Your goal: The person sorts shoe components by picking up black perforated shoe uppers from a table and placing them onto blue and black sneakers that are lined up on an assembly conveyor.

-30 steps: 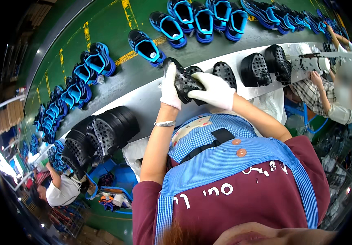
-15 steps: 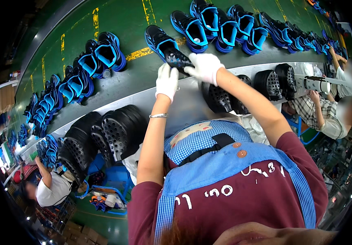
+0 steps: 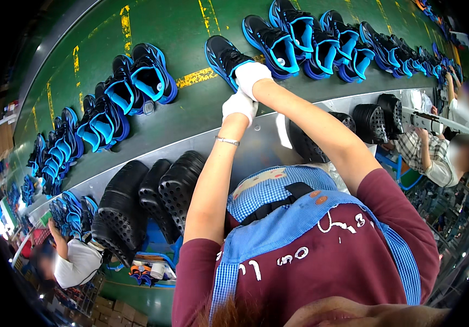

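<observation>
A black sneaker (image 3: 224, 53) with bright blue trim lies on the green work surface, toe pointing away from me. My right hand (image 3: 252, 76), in a white glove, reaches into the shoe's opening, and its fingers are out of sight there. Just behind, at the heel end, my left hand (image 3: 239, 107), also gloved in white, is closed against the shoe. No part of the black perforated shoe insert seen earlier shows between my hands now. Stacked black perforated inserts (image 3: 181, 182) stand at the near edge, left of my left forearm.
More black and blue sneakers stand in rows to the left (image 3: 150, 76) and right (image 3: 278, 49) on the green surface (image 3: 169, 27). Further stacked inserts (image 3: 369, 121) sit at right. Co-workers are at both sides. A metal ledge (image 3: 267, 128) runs along the near edge.
The black perforated insert, earlier in my right hand at the shoe's opening, is now out of sight. My right hand has moved into the opening; my left hand has shifted right to the heel.
</observation>
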The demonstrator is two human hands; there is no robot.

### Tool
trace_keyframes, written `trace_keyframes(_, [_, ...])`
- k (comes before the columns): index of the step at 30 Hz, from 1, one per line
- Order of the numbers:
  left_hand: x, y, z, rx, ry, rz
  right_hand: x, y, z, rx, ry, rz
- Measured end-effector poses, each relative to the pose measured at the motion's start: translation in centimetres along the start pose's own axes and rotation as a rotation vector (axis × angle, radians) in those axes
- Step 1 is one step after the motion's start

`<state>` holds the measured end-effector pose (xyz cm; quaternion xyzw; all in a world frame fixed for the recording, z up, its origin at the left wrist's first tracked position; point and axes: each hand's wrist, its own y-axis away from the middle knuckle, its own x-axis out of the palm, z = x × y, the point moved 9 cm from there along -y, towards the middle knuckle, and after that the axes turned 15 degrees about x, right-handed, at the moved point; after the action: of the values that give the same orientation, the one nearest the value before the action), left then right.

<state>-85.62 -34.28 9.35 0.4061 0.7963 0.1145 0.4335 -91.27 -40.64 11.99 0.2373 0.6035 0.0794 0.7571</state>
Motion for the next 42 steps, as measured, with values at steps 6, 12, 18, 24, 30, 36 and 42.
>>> trace_keyframes(6, [4.3,-5.1,3.6,0.155,0.064,-0.060,1.1,-1.4,1.1,-0.118,-0.154,0.040])
trace_keyframes(12, [3.3,-4.5,3.2,0.014,0.103,0.018,2.4,-2.5,0.7,-0.150,-0.105,0.021])
trace_keyframes(18, [2.3,-3.4,3.6,0.010,0.059,-0.135,1.6,-2.5,-1.4,0.316,-0.676,0.231])
trace_keyframes(24, [-1.0,-1.7,-1.8,-0.007,-0.136,-0.069,-3.5,4.4,-4.3,-0.136,-0.184,0.172])
trace_keyframes(30, [-7.2,-0.2,1.3,0.099,-0.453,-0.378,-12.7,15.0,-23.0,0.031,-0.446,-0.342])
trace_keyframes(36, [-7.0,4.0,-2.7,0.063,-0.538,-0.711,-14.7,27.1,-47.9,0.597,-0.313,-0.722])
trace_keyframes(42, [-1.3,6.0,-10.1,0.291,-0.374,-0.795,-9.8,29.4,-57.7,0.777,-0.257,-0.654])
